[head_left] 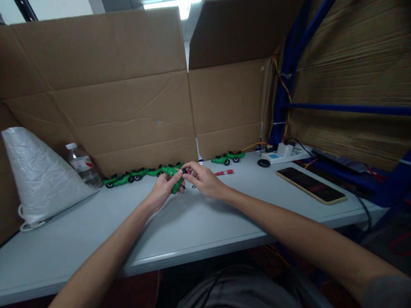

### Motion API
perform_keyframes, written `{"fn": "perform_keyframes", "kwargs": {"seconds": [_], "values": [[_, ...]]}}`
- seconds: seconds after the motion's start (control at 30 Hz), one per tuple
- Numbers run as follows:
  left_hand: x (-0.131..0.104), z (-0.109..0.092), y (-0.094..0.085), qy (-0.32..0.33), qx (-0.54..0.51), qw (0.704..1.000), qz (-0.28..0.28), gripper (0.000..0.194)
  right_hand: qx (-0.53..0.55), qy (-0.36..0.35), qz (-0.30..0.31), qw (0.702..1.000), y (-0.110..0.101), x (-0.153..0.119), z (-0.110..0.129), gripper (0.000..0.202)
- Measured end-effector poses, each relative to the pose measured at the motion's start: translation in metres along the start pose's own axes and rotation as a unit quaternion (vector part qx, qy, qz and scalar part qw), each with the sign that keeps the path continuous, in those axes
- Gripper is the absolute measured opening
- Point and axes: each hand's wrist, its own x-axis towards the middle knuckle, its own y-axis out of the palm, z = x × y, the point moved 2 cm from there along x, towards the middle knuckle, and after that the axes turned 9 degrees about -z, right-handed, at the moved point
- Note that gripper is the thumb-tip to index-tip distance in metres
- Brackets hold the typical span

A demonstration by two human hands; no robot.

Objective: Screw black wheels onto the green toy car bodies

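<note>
Over the middle of the table, my left hand (163, 190) is closed around a green toy car (176, 185), which is tilted with one end pointing down. My right hand (204, 178) meets it from the other side, thumb and fingers pinched at the car's upper end, where a small dark part shows. Whether that part is a wheel I cannot tell. Behind my left hand, several green toy cars (118, 180) with black wheels stand in a row along the cardboard. Two more green cars (227, 158) sit behind my right hand. A red pen (224, 172) lies just beyond it, partly covered.
On the left stand a white plastic bag (45, 179) and a water bottle (82, 163). To the right are a phone (311, 185), a power strip (285, 154), a black ring (263, 163) and cables. Cardboard walls (118, 113) and a blue metal frame (279, 106) enclose the table.
</note>
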Motion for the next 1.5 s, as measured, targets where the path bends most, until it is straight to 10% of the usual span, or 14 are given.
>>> {"fn": "perform_keyframes", "kwargs": {"seconds": [0.43, 0.8, 1.5], "values": [[0.001, -0.005, 0.000, 0.015, 0.000, 0.999, -0.028, 0.047, -0.141, 0.040, -0.039, 0.988, -0.014, 0.009, -0.015, 0.028], [0.004, -0.006, -0.004, 0.011, -0.032, 0.996, -0.080, 0.056, -0.523, 0.126, 0.164, 0.827, -0.037, -0.001, -0.046, 0.036], [0.000, -0.012, -0.003, -0.014, -0.052, 0.994, -0.093, 0.055, -0.497, 0.113, 0.114, 0.853, -0.037, 0.004, -0.038, 0.033]]}}
